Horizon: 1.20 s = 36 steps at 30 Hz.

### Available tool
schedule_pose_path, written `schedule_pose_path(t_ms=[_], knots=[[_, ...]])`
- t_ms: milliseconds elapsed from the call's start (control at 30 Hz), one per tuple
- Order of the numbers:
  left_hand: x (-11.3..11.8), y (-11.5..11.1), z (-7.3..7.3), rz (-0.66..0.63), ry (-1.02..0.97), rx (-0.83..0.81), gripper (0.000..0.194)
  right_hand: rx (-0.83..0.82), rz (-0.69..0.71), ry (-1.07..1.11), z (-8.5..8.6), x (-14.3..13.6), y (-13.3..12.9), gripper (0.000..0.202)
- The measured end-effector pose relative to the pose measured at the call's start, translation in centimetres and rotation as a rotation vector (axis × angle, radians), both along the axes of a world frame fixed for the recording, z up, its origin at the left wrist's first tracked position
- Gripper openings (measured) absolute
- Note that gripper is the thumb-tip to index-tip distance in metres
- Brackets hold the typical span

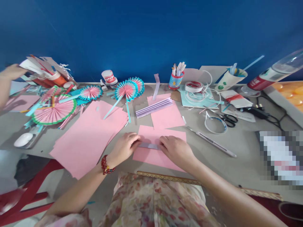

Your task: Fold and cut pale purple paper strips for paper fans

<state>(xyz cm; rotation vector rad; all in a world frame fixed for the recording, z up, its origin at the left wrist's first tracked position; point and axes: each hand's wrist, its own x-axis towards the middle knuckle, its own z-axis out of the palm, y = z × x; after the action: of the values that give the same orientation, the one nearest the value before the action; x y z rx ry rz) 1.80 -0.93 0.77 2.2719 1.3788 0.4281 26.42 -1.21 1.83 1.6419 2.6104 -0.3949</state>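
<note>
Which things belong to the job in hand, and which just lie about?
In the work: lilac paper strip, touched by left hand and right hand; pink paper sheet beneath.
Probably just lying about: red-labelled clear plastic bottle; black-handled scissors; blue-and-red pen cup.

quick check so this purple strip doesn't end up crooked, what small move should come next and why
I'd probably slide the fingers of the right hand lightly inward along the purple strip while the left hand steadies its end: both hands are at its ends, and its middle lies uncovered across the pink sheet.
</note>
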Motion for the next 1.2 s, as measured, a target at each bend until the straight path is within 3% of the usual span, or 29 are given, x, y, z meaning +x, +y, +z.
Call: schedule_pose_path(t_ms=[267,500,867,1200], knots=[[0.1,-0.7,-0.9,-0.124,0.010,0.130,0.010,0.046,0.140,0.052,0.2,0.1,-0.4,0.012],[0.1,-1.6,-1.0,-0.196,0.041,0.183,0.013,0.133,0.298,0.095,-0.7,0.7,-1.2,0.007],[0.3,-1.6,-0.9,-0.098,0.033,0.119,0.013,0.145,0.191,0.209,-1.6,0.7,-1.2,0.013],[0.5,-0.2,0.5,-0.051,0.070,0.000,0.009,0.102,0.113,-0.044,0.4,-0.7,-0.5,0.022]])
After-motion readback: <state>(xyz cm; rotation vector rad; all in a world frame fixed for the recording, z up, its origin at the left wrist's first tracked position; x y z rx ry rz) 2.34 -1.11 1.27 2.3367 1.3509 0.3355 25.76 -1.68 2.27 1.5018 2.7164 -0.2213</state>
